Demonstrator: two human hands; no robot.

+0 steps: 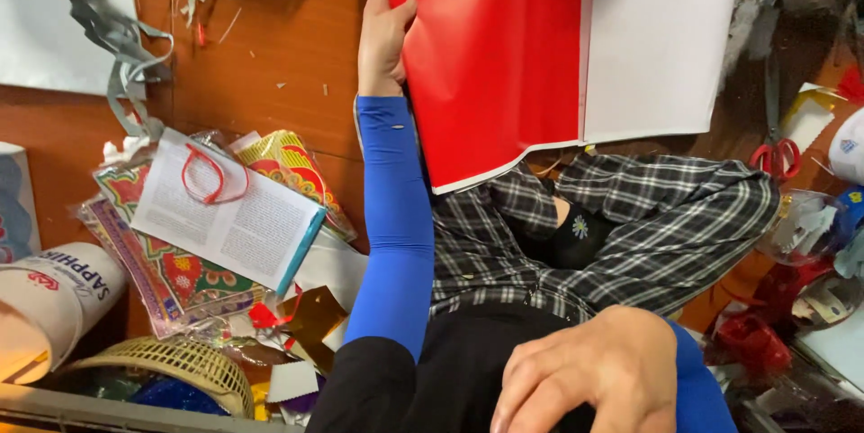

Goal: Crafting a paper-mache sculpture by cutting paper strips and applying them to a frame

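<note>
Pinching the edge of a big red sheet (495, 55), the left hand (382, 32) has its thumb on top and its fingers hidden behind. The sheet stands up over the person's checked lap, with a white part (661, 37) beside the red. Below the sheet, the right hand (598, 370) rests loose and empty on black cloth. Red-handled scissors (774, 156) lie to its right, and an open book (229, 208) to its left. A soft, steady pinch should keep it from creasing, I think.

The left hand (385, 37) grips a red paper sheet (495, 55); the right hand (594, 370) rests on dark cloth.
</note>
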